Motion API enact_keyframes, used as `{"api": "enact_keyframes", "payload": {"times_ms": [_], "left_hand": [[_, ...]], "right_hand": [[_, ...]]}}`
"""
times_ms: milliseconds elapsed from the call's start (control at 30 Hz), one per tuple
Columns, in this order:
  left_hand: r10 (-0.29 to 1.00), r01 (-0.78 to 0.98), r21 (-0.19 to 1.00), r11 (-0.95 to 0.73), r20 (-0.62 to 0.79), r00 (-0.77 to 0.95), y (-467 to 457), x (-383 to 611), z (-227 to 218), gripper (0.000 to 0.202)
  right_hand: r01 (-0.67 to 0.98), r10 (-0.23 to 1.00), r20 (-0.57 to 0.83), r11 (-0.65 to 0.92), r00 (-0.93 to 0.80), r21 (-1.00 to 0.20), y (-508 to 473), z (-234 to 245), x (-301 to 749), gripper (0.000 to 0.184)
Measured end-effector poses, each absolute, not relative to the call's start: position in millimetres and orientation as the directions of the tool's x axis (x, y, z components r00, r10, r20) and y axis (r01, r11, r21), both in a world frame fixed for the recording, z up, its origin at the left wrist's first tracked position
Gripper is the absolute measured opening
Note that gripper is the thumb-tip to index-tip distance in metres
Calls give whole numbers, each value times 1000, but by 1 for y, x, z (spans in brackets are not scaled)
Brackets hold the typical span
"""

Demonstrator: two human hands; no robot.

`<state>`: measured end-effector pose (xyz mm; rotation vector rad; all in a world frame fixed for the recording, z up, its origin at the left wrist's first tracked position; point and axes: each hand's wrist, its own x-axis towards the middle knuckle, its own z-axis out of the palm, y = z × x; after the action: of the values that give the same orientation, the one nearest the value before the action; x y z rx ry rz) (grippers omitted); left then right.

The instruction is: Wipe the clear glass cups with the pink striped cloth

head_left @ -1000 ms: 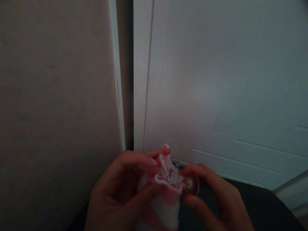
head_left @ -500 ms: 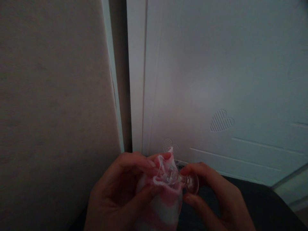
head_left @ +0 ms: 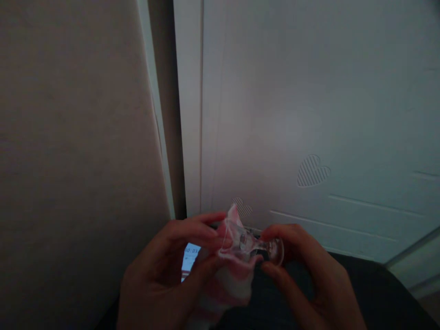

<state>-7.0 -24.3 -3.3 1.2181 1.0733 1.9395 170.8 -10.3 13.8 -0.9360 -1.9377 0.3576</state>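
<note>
A small clear stemmed glass (head_left: pixel 264 245) lies on its side between my hands, its foot to the right and its bowl to the left. My right hand (head_left: pixel 305 270) pinches it by the foot with thumb and fingers. Pink and white striped cloth (head_left: pixel 237 279) is bunched in my left hand (head_left: pixel 172 270), closed with the thumb below and fingers above. The cloth's edge stands up around the bowl, which is partly hidden in its folds. Striped cloth hangs down beneath the left thumb.
Behind the left fingers shows a lit screen (head_left: pixel 190 262) with digits, partly covered. A dark surface (head_left: pixel 357 293) spreads below my hands. Ahead rises a white panel (head_left: pixel 275 114) with embossed hearts, and a beige wall (head_left: pixel 75 137) stands at left.
The glass has come a little out of the cloth, showing more stem and bowl. The cloth has shifted slightly left, and the lit screen has come into sight.
</note>
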Motion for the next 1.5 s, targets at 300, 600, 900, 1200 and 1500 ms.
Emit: {"api": "enact_keyframes", "payload": {"times_ms": [300, 600, 900, 1200, 1500], "left_hand": [[743, 44, 814, -579, 549, -384, -22, -19, -14, 25], [718, 85, 784, -615, 601, -350, -24, -18, -9, 21], [754, 11, 788, -616, 593, -283, -22, -20, -8, 22], [765, -9, 785, -619, 601, -232, -22, -18, -9, 25], [721, 30, 761, -648, 626, -297, -25, -16, -3, 24]], "right_hand": [[465, 728, 622, 674, -288, -574, -14, 17, 174, 28], [463, 722, 630, 680, -287, -568, -17, 17, 174, 25], [464, 717, 643, 681, -269, -566, -14, 17, 172, 25], [451, 716, 650, 682, -255, -575, -16, 18, 171, 23], [420, 728, 638, 676, -252, -606, -20, 18, 172, 23]]}}
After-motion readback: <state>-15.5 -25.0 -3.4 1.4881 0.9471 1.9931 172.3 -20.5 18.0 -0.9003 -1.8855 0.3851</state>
